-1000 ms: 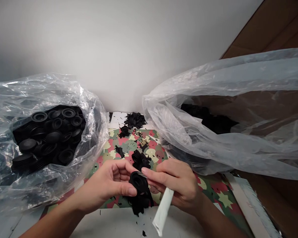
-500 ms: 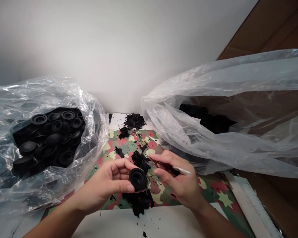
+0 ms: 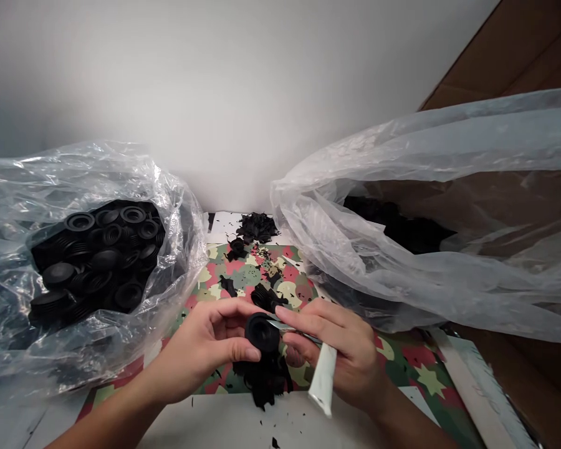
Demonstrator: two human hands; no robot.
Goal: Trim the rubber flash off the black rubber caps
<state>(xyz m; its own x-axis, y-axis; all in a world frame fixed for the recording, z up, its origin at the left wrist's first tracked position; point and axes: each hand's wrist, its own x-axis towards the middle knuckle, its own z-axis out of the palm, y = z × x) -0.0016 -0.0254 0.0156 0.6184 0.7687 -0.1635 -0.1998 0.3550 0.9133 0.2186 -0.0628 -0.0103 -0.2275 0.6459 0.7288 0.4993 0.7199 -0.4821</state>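
My left hand (image 3: 215, 337) pinches a round black ribbed rubber part (image 3: 262, 332) between thumb and fingers, its open ring face turned up towards me. My right hand (image 3: 341, 349) grips a slim pointed metal tool (image 3: 325, 380) with a broad white end sticking out below the fingers. Its metal tip reaches the right rim of the rubber part; whether it cuts into it I cannot tell. Behind the hands lies another ribbed black part (image 3: 264, 297). Black rubber scraps (image 3: 264, 383) lie just below the held part.
On the left, a clear plastic bag (image 3: 182, 218) holds many black rubber parts (image 3: 98, 265). Another plastic bag (image 3: 336, 237) on the right has dark pieces (image 3: 402, 227) inside, beside cardboard (image 3: 505, 59). A scrap pile (image 3: 257, 227) lies at the back of the patterned mat (image 3: 240, 274).
My right hand has moved slightly closer to the rubber part and turned the tool, bringing its tip to the rim. The tool's white end now points down towards me.
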